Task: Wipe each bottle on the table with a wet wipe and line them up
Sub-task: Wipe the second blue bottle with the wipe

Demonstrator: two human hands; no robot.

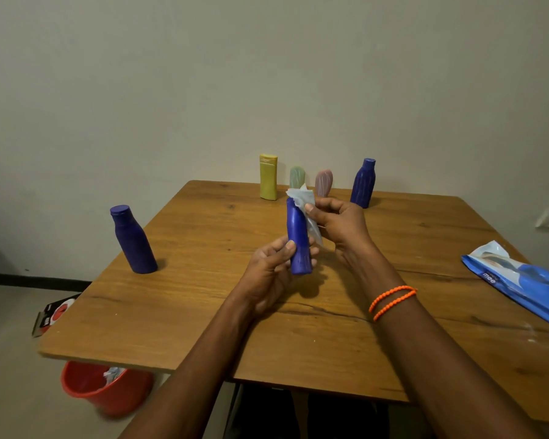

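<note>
Wooden table, frame centre: left hand grips blue bottle low at its base; right hand pinches wet wipe against its neck. Risk: low grip lets bottle slip.

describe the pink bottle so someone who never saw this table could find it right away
Start at the far edge of the wooden table, by the wall, where four bottles stand in a row. The pink bottle is third from the left, between a pale green bottle and a dark blue bottle. It is the only pink one, short and round-topped.
</note>
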